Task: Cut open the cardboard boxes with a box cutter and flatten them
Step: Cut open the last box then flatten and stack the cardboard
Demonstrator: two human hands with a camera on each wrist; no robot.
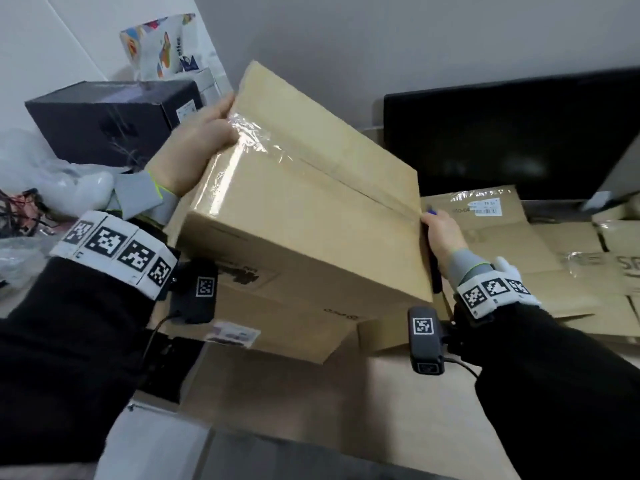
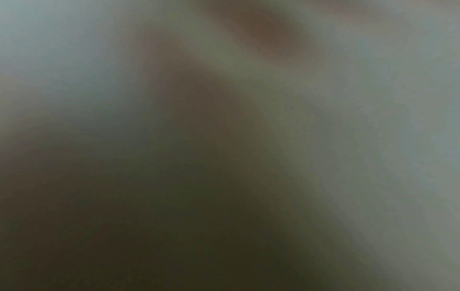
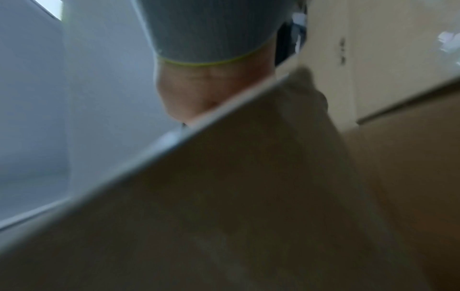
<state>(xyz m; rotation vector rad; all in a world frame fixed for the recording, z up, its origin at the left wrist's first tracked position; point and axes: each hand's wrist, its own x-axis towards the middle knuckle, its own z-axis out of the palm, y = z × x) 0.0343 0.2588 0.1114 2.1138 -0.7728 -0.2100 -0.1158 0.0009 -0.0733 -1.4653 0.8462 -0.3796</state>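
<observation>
I am holding a taped cardboard box (image 1: 298,216) tilted in the air between both hands. My left hand (image 1: 194,143) is grasping its far upper corner, over the clear tape (image 1: 242,147); my right hand (image 1: 445,237) is clamping the right edge, with what looks like the box cutter (image 1: 433,258) pinned under that grip. The centre seam is still sealed, so I judge this box uncut. Flattened cardboard (image 1: 519,244) is already lying to the right. A black monitor (image 1: 512,133) is crowding the far side, a black box (image 1: 104,119) the left.
</observation>
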